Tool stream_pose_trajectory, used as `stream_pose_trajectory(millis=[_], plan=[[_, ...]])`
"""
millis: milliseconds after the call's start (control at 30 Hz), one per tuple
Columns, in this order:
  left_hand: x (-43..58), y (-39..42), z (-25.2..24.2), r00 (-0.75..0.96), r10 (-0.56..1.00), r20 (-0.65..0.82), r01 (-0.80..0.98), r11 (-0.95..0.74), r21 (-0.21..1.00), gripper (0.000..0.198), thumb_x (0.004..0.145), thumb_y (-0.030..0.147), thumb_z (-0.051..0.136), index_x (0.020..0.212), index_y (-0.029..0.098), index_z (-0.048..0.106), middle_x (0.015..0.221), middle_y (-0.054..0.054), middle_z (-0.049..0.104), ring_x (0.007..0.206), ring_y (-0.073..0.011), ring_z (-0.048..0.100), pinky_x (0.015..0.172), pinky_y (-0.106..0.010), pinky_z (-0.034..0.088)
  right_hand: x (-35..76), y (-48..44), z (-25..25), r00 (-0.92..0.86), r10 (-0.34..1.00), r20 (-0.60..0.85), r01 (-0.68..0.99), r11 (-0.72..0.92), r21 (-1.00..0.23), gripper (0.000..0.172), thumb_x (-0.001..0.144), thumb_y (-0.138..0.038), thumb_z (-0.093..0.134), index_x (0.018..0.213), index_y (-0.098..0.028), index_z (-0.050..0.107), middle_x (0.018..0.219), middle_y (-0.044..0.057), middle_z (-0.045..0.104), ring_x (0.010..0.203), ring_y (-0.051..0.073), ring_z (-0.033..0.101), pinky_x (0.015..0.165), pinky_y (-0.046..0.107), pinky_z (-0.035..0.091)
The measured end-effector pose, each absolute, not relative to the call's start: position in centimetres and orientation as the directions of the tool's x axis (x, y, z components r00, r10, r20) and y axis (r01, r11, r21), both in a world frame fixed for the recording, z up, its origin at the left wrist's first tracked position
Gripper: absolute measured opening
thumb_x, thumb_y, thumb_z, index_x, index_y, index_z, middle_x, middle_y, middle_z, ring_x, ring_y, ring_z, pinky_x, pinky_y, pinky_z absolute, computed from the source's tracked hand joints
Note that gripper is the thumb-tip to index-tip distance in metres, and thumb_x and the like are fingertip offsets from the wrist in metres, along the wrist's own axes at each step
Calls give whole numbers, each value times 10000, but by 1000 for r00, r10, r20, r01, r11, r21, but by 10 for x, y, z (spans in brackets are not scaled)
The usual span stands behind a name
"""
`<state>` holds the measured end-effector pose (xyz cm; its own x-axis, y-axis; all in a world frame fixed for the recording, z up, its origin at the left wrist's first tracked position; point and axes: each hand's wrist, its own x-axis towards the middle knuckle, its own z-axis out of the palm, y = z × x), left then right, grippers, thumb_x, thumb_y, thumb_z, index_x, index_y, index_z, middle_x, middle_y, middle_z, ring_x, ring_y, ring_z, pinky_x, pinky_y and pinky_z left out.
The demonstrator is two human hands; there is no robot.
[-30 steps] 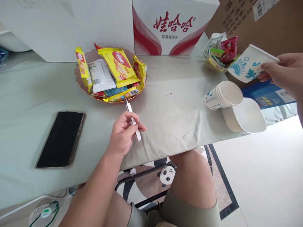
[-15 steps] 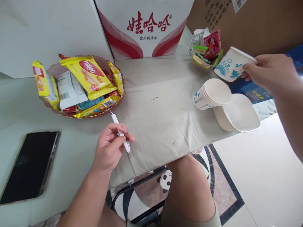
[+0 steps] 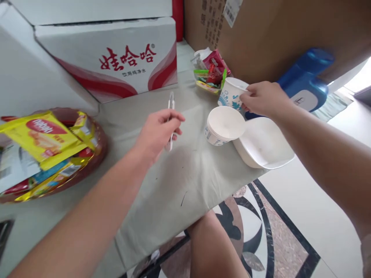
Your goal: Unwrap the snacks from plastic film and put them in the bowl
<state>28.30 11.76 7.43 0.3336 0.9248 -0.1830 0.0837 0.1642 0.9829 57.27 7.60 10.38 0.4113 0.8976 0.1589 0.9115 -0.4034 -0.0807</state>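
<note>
My left hand point(image 3: 165, 129) is closed round a slim white tool point(image 3: 171, 101), held upright over the cloth, its pale tip pointing toward the box. At the right, my right hand point(image 3: 261, 98) pinches the rim of a white paper cup point(image 3: 231, 94) with blue prints. The cup is tilted slightly. Just in front of it stand nested paper cups point(image 3: 226, 123), leaning on a white square bowl point(image 3: 263, 143). Behind the held cup is a small clear container of snack packets point(image 3: 214, 69).
A basket rim point(image 3: 100, 143) surrounds yellow snack packs point(image 3: 49, 137) at the left. A white and red box point(image 3: 121, 61) and a brown carton point(image 3: 261, 31) stand behind. A blue bottle point(image 3: 307, 81) lies at the right. The table's front edge runs above my knee point(image 3: 214, 247).
The view has turned right. My left hand has moved away from the basket with the white tool, toward the cups. The cup in my right hand is lower and nearer the nested cups.
</note>
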Motion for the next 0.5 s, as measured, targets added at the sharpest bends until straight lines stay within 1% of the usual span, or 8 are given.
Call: stream_pose_trajectory(millis=[67, 100, 167, 233, 400, 500], plan=[[324, 152, 77, 361, 919, -158, 72, 141, 987, 125, 751, 86, 735, 674, 166, 677, 734, -28, 602, 579, -117, 572, 475, -233, 397, 571, 83, 103, 450, 891, 62, 891, -444, -97, 203, 828, -210, 565, 629, -202, 607, 668, 102, 670, 673, 230, 583, 663, 368, 412], [344, 167, 76, 358, 918, -171, 62, 160, 985, 157, 757, 95, 745, 652, 161, 648, 745, -31, 594, 573, -115, 563, 478, -241, 392, 570, 86, 101, 454, 890, 47, 888, -449, -97, 211, 833, -227, 564, 626, -207, 601, 652, 100, 653, 681, 240, 582, 658, 368, 407], [377, 192, 70, 321, 919, -230, 61, 222, 973, 203, 769, 90, 738, 636, 158, 601, 761, -32, 583, 587, -118, 571, 487, -246, 380, 571, 93, 95, 424, 902, 84, 905, -418, -82, 225, 847, -275, 565, 633, -215, 603, 631, 102, 625, 701, 256, 587, 651, 365, 401], [402, 208, 61, 297, 921, -252, 59, 245, 968, 187, 765, 102, 760, 685, 164, 603, 744, -25, 568, 619, -146, 595, 498, -254, 374, 576, 100, 85, 388, 914, 121, 921, -383, -66, 218, 866, -300, 551, 679, -218, 630, 664, 110, 639, 745, 274, 611, 668, 368, 409], [432, 226, 41, 347, 911, -225, 7, 237, 971, 272, 792, 210, 814, 709, 164, 559, 736, -11, 524, 743, -190, 672, 545, -245, 380, 589, 130, 59, 314, 937, 154, 949, -312, -40, 236, 895, -286, 508, 822, -221, 722, 849, 127, 734, 843, 293, 651, 728, 383, 433], [436, 235, 36, 325, 917, -232, -16, 251, 968, 218, 824, 192, 772, 749, 161, 570, 738, 1, 514, 776, -175, 684, 563, -224, 416, 594, 163, 48, 278, 946, 166, 961, -275, -36, 238, 903, -280, 511, 863, -225, 739, 908, 125, 751, 883, 290, 660, 753, 382, 454]])
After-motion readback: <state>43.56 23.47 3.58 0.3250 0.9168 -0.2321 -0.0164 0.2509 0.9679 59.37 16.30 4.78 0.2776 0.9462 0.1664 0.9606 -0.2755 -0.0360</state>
